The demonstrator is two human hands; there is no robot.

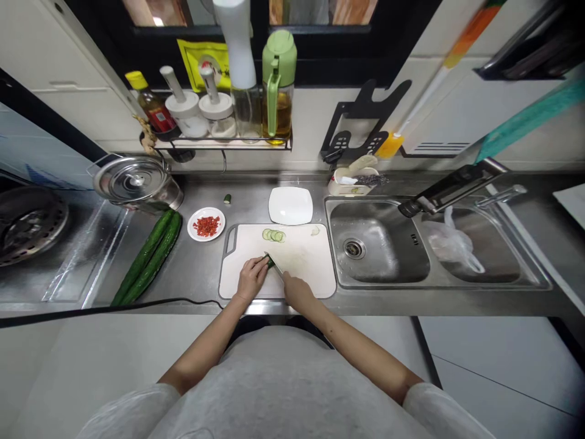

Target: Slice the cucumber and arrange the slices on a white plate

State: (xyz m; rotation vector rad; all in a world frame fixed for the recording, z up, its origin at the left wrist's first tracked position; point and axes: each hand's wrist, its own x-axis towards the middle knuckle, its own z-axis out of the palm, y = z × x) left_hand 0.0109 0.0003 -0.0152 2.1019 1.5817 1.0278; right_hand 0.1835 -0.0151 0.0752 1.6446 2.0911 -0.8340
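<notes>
On the white cutting board (247,280), my left hand (253,277) presses down on a short piece of cucumber (269,262), mostly covered by the fingers. My right hand (298,291) is closed round the handle of a kitchen knife (276,264). Its blade slants up and left and meets the cucumber beside my left fingertips. Several thin cucumber slices (274,235) lie overlapped at the board's far side. A single pale slice (315,230) rests near the far right corner.
Left of the board are a plate of chopped red pepper (206,224), a cucumber end (227,199), two whole cucumbers (148,259) and a lidded steel pot (137,183). A white square plate (290,205) stands behind the board. To the right is a double sink (384,244); a black cord (183,300) runs along the front edge.
</notes>
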